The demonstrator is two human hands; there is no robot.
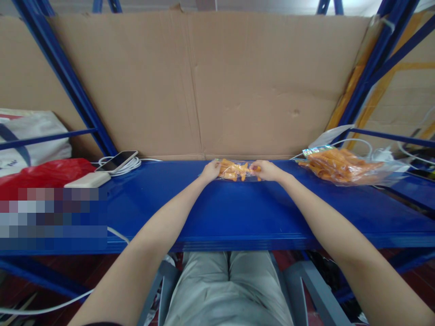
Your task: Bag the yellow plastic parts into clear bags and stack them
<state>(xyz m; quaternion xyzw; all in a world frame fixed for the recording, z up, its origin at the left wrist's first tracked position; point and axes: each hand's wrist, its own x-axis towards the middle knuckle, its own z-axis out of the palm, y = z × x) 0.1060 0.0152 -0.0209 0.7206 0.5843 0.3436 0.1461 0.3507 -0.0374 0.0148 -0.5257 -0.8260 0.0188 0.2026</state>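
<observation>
A clear plastic bag with orange pieces (234, 170) in it lies near the back of the blue shelf, between my two hands. My left hand (211, 170) is closed on the bag's left end. At the other end, my right hand (267, 170) has its fingers pinched on the bag, with a bit of orange showing at the fingertips. The exact kind of the orange pieces is too small to make out.
A larger clear bag of orange pieces (340, 163) rests on the shelf's right side. On the left are a phone (117, 161) on a coiled white cable (131, 167), a white box (87, 180) and a red bag (50, 174). A cardboard sheet (210, 86) stands behind the blue shelf (238, 217).
</observation>
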